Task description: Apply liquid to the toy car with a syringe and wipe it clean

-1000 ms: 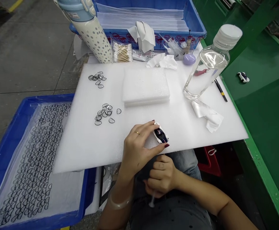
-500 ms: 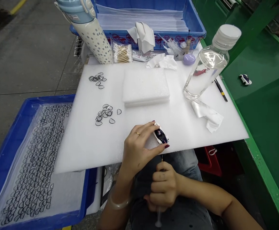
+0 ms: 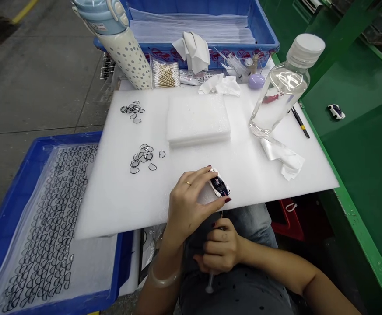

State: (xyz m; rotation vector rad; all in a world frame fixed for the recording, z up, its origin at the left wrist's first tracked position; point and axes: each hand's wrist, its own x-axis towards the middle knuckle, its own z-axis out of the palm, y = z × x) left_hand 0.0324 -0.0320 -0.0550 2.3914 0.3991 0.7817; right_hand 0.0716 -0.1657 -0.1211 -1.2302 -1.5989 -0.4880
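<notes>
Between the thumb and fingers of my left hand point(image 3: 191, 201) is a small white and dark-blue toy car point(image 3: 219, 184), held over the front edge of the white foam sheet point(image 3: 118, 197). Just below it, my right hand point(image 3: 222, 247) is wrapped round a syringe point(image 3: 210, 284). The syringe's clear plunger end sticks out under the fist and its thin tip points up toward the car. Most of the barrel is hidden by my fingers. Left of the car, several thin black rings point(image 3: 141, 157) lie loose on the foam.
A foam block point(image 3: 198, 118) lies mid-sheet. Right of it stand a clear bottle point(image 3: 281, 92), a crumpled tissue point(image 3: 284, 157) and tweezers point(image 3: 299, 122). Behind are a spotted flask point(image 3: 125, 57), cotton swabs point(image 3: 166, 74) and a blue bin point(image 3: 269, 26). A blue tray point(image 3: 118, 262) of black rings sits lower left.
My right hand has shifted slightly and turned a little, so the syringe's plunger end has swung up and to the left. My left hand keeps the car in nearly the same place.
</notes>
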